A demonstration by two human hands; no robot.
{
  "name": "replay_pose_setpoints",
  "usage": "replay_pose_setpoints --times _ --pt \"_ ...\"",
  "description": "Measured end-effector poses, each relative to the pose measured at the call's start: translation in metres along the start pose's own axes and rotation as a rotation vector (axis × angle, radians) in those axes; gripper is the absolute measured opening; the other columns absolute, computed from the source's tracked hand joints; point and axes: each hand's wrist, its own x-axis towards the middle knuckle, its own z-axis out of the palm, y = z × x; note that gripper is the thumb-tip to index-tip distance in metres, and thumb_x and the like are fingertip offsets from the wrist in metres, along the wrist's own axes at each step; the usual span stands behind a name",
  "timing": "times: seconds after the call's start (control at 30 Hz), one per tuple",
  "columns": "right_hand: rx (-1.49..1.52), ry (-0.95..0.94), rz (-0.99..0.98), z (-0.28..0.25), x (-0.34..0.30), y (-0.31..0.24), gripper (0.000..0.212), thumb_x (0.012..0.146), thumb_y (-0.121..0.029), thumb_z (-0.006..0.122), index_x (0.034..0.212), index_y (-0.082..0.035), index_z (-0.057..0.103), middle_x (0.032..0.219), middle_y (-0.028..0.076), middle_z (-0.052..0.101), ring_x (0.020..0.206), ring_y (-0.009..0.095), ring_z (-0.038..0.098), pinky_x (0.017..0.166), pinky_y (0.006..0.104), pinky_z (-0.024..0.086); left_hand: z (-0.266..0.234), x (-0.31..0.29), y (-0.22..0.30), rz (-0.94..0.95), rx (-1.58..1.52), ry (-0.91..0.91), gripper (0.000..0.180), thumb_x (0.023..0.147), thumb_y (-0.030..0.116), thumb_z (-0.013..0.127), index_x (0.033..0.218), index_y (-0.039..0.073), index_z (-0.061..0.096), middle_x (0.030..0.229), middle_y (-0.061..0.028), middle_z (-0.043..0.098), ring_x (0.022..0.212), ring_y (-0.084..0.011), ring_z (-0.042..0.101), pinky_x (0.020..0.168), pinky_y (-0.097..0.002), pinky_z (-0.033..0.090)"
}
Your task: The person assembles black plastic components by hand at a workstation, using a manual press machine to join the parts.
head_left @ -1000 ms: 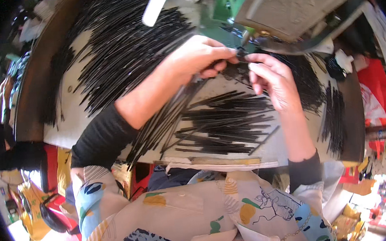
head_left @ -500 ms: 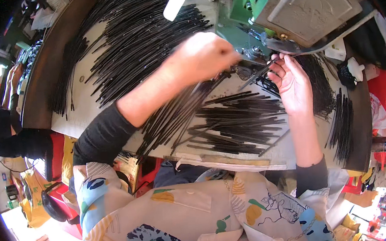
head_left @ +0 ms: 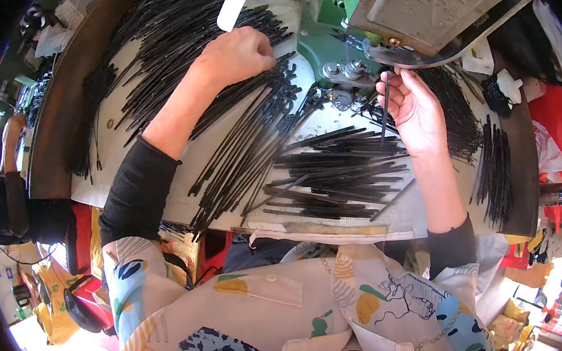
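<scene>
My left hand (head_left: 236,56) rests over the right side of a wide pile of thin black rods (head_left: 171,71). Its fingers are curled closed; what is between them, if anything, is hidden. Beside the green machine (head_left: 313,45), my right hand (head_left: 414,107) pinches one thin black rod (head_left: 385,109) near its upper end, so that it hangs down roughly upright. Left of that rod, small metal fittings (head_left: 349,72) sit on the machine's base. Below lie a slanting bunch of rods with jointed ends (head_left: 232,156) and a stack of flatter black rods (head_left: 338,177).
A grey metal cover (head_left: 426,5) with a raised emblem overhangs my right hand. A white strip (head_left: 237,2) juts in from above. More black rods lie in a tangle (head_left: 453,117) and a bundle (head_left: 493,170) at right. Another person's arm (head_left: 12,145) shows at far left.
My left hand has moved left, away from the machine's fittings, to the rod pile. My right hand stays near the machine, and its rod has swung from slanting to nearly upright.
</scene>
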Motion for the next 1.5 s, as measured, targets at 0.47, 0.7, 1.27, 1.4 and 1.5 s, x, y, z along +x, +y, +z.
replay_pose_setpoints --times 0.47,0.7,1.27,1.4,1.5 --pt "-0.411 -0.12 0.222 0.029 -0.013 -0.01 0.023 0.091 -0.021 0.052 0.101 -0.001 0.057 0.084 0.011 0.062 0.064 0.016 0.062 0.058 0.0251 0.052 -0.003 -0.006 0.031 0.111 -0.172 0.148 0.026 0.074 0.02 0.067 0.09 0.0 0.065 0.081 -0.0148 0.066 0.073 -0.0214 0.064 0.069 -0.0295 0.05" --pt "-0.629 -0.273 0.247 0.038 -0.018 -0.007 0.026 0.091 -0.021 0.052 0.102 0.002 0.056 0.079 0.008 0.06 0.059 0.014 0.062 0.053 0.022 0.05 0.008 -0.01 0.045 0.435 0.101 0.452 0.018 0.076 0.017 0.065 0.087 0.003 0.065 0.077 -0.0103 0.061 0.069 -0.0285 0.061 0.065 -0.035 0.049" --pt "-0.64 -0.326 0.274 0.038 -0.018 -0.007 0.031 0.091 -0.022 0.052 0.107 0.004 0.054 0.079 0.009 0.06 0.056 0.012 0.06 0.051 0.022 0.048 0.01 -0.009 0.062 0.23 -0.212 0.141 0.023 0.084 0.017 0.059 0.095 -0.003 0.063 0.072 -0.0145 0.064 0.064 -0.0213 0.063 0.061 -0.0301 0.048" --pt "-0.661 -0.317 0.275 0.038 -0.018 -0.007 0.032 0.091 -0.023 0.052 0.108 0.004 0.054 0.079 0.009 0.06 0.056 0.012 0.06 0.052 0.0219 0.048 0.011 -0.008 0.06 0.28 -0.264 0.167 0.026 0.081 0.019 0.063 0.096 -0.003 0.063 0.071 -0.0129 0.063 0.062 -0.0171 0.061 0.059 -0.0292 0.047" --pt "-0.649 -0.318 0.278 0.038 -0.019 -0.007 0.032 0.091 -0.023 0.051 0.108 0.004 0.054 0.079 0.009 0.06 0.056 0.012 0.06 0.052 0.0219 0.048 0.009 -0.01 0.065 0.181 -0.312 0.102 0.027 0.08 0.02 0.066 0.096 -0.002 0.063 0.067 -0.0094 0.062 0.056 -0.0117 0.056 0.054 -0.027 0.045"
